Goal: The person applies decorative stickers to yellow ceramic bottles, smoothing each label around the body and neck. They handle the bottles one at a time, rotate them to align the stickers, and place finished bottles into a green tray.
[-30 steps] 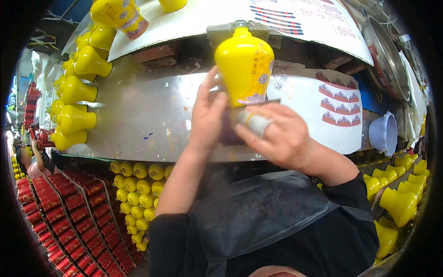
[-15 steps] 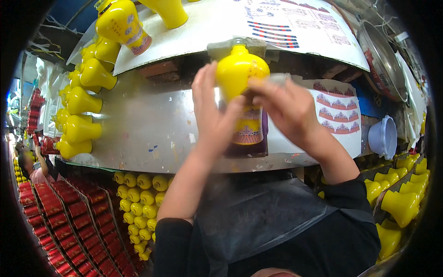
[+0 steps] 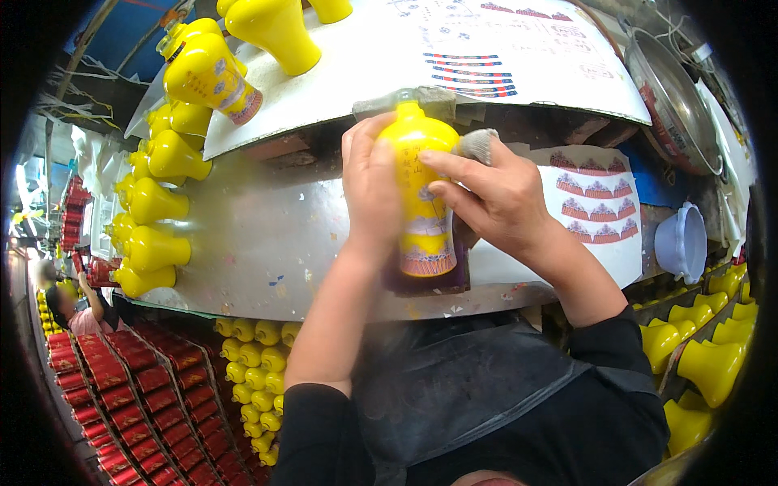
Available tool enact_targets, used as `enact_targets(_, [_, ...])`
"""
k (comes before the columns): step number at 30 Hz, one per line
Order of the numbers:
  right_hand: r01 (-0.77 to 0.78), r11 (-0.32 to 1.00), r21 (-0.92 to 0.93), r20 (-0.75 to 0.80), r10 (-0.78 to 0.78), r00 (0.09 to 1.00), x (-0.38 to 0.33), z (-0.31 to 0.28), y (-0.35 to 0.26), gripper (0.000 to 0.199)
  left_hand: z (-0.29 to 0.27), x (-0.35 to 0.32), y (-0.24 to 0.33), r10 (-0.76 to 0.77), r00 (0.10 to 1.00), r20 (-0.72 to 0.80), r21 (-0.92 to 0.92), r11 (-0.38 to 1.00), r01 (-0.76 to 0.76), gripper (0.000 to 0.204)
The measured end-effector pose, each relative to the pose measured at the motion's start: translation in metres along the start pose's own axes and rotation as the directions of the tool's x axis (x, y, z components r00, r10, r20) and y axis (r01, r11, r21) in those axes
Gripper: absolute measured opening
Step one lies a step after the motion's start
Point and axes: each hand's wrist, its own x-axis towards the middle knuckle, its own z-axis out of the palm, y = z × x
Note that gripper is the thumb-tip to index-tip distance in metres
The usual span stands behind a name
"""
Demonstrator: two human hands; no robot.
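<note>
Crowded workshop shelving and stacks ring a metal table (image 3: 284, 219), its top scuffed and flecked with bits of colour. Close to its near edge we find the yellow bottle (image 3: 417, 202), its decorated side facing us and its patterned foot toward the person. Its neck shows against a grey block (image 3: 369, 104), its foot over a dark purple pad (image 3: 462, 271); whether it leans back or stands upright we cannot settle, though the pad probably spares the foot from the metal. The left hand (image 3: 373, 186) is closed around the bottle's left flank, fingers bent over the shoulder — likely to steady it. The right hand (image 3: 502, 190) sets index finger and thumb on the front, beside the print, while a grey ribbed piece (image 3: 480, 147) sits by its other fingers; we cannot tell whether they grip it.

Just to the right lies a sheet of crown-shaped prints (image 3: 596, 194), presumably placed there for easy reach. Farther back, a white board (image 3: 348, 69) carries coloured strips (image 3: 470, 74) and a decorated bottle (image 3: 207, 77). Plain yellow bottles (image 3: 160, 247) line the table's left end, perhaps grouped to leave working room. Beyond we see a pale blue basin (image 3: 681, 243) and, at lower left, strapped red packages (image 3: 138, 389) — with another person (image 3: 85, 318) past them.
</note>
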Motion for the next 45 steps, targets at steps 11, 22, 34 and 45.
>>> enact_targets(11, [-0.064,0.978,0.198,0.060,0.053,0.997,0.015,-0.001,0.015,0.042,0.001,0.011,0.013,0.125,0.992,0.028,0.419,0.899,-0.125,0.034])
enact_targets(22, [-0.043,0.998,0.055,0.131,0.035,0.991,0.019,-0.002,0.020,0.046,-0.003,0.004,0.000,0.027,1.000,-0.001,0.082,0.996,-0.027,0.041])
enact_targets(34, [0.021,1.000,-0.023,0.326,-0.012,0.945,0.030,-0.009,0.026,0.050,-0.011,-0.003,-0.005,0.165,0.981,0.102,0.215,0.959,-0.184,0.048])
enact_targets(45, [0.003,1.000,-0.010,0.323,0.000,0.946,0.030,-0.008,0.027,0.051,-0.015,0.004,0.002,0.268,0.949,0.164,0.312,0.899,-0.308,0.040])
